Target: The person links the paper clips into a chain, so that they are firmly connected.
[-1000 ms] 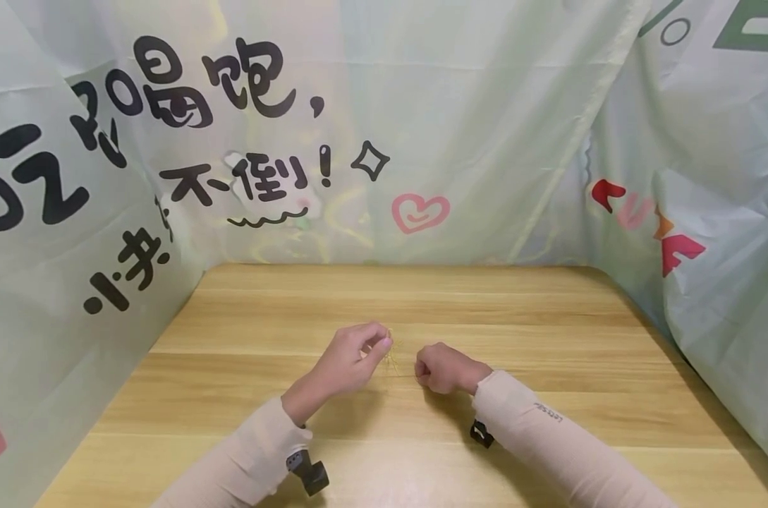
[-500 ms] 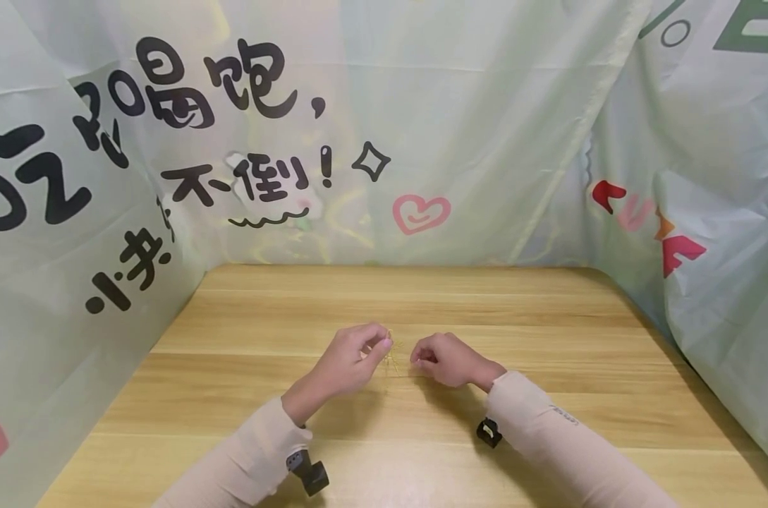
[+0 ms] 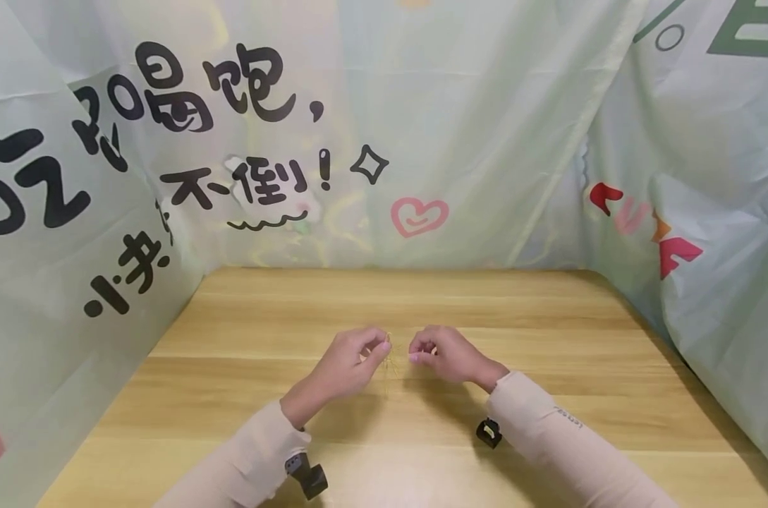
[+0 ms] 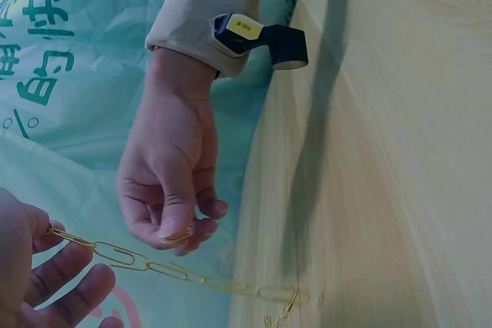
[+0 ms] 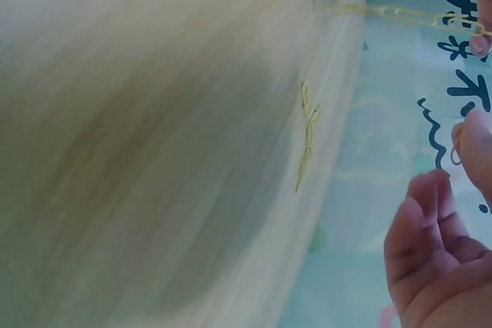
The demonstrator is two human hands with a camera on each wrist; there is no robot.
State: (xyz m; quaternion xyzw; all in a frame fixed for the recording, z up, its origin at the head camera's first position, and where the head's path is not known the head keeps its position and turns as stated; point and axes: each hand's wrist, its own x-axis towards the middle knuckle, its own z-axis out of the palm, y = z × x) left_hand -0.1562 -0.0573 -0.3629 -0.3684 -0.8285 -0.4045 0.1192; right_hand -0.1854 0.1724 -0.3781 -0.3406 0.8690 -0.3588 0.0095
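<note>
My left hand (image 3: 342, 363) pinches the upper end of a chain of linked gold paper clips (image 4: 127, 257). The chain hangs toward the table and shows again in the right wrist view (image 5: 407, 14). To its right, my right hand (image 3: 453, 356) is raised with curled fingers; thumb and fingertips pinch a single gold paper clip (image 4: 178, 237), mostly covered by the fingers. The two hands are a short way apart. Several gold paper clips (image 5: 309, 136) show on the table beyond the hands; I cannot tell whether they are linked.
A wood-grain table (image 3: 263, 310) lies under both hands. Printed cloth (image 3: 485, 141) hangs at its back and both sides. A small black camera sits on each wrist, the left one (image 3: 307, 476) and the right one (image 3: 488, 432).
My right hand has lifted from near the table and turned so its thumb and fingertips show, now level with the left. My left hand has stayed almost still, holding the chain.
</note>
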